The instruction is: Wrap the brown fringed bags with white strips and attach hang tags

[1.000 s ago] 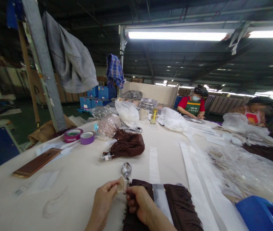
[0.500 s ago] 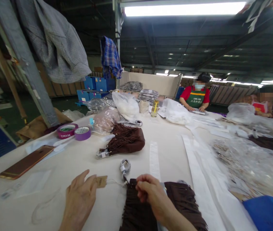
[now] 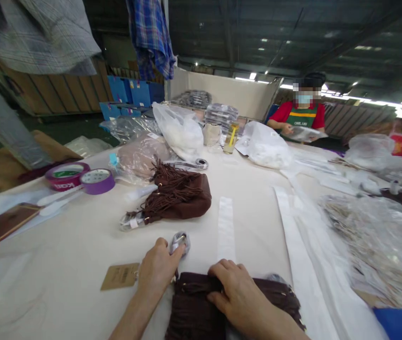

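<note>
A dark brown fringed bag (image 3: 197, 307) lies at the table's front edge. My right hand (image 3: 238, 290) bends over its top edge, thumb and fingers closed on the brown material. At the bag's left corner is a plastic-wrapped strap end (image 3: 180, 243) with metal showing through. My left hand (image 3: 158, 267) is closed at this strap end, the thumb against its wrapping; part of the grip is hidden. Left of that hand, a tan cardboard hang tag (image 3: 120, 276) rests flat on the table. Farther back sits a second brown fringed bag (image 3: 186, 193), its strap end also wrapped.
Purple tape rolls (image 3: 97, 181) and a phone (image 3: 4, 226) lie at left. White paper strips (image 3: 226, 226) lie on the table, with clear plastic bags (image 3: 381, 245) at right. Stuffed white bags (image 3: 264, 146) stand behind. Across the table, a co-worker (image 3: 302, 115) holds a plastic-wrapped item.
My left hand has left the hang tag and moved right to the wrapped strap end. The tag now lies flat. My right hand has lowered onto the bag's top edge. The view has tilted down.
</note>
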Demonstrator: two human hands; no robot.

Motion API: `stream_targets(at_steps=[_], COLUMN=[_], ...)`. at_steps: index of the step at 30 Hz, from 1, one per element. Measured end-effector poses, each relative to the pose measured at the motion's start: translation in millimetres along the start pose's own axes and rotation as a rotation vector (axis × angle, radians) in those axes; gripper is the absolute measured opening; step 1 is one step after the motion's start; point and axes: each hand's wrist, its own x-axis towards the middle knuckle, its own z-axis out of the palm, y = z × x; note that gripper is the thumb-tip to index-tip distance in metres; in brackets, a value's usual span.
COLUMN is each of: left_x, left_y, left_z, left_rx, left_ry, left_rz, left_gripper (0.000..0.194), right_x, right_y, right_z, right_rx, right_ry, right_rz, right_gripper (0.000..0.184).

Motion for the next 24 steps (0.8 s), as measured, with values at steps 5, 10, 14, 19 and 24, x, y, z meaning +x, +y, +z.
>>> stream_targets(at_steps=[5, 10, 14, 19, 24], left_x=[3, 2, -3, -5, -9], left_y=[5, 8, 4, -6, -10], left_z=[3.8, 7.9, 18.6, 32.5, 33.9], left_rx=[0.056, 0.044, 0.047, -0.005, -0.235], left_ry=[-0.013, -0.02, 0.082, 0.283, 0.385], left_rz=[0.001, -0.004, 0.028, 0.251, 0.385], left_gripper=[0.032, 0.024, 0.016, 0.012, 0.016], right_x=[10, 14, 13, 15, 17], right_y=[11, 16, 22, 36, 40], right_z=[6, 24, 37, 51, 63], right_rx=[0.178, 0.22, 0.146, -0.063, -0.195], right_ry=[-0.028, 0.06, 0.187, 0.326, 0.502], right_rz=[0.021, -0.004, -0.081, -0.263, -0.429], right_gripper=[0.027, 0.034, 0.033, 0.018, 0.017])
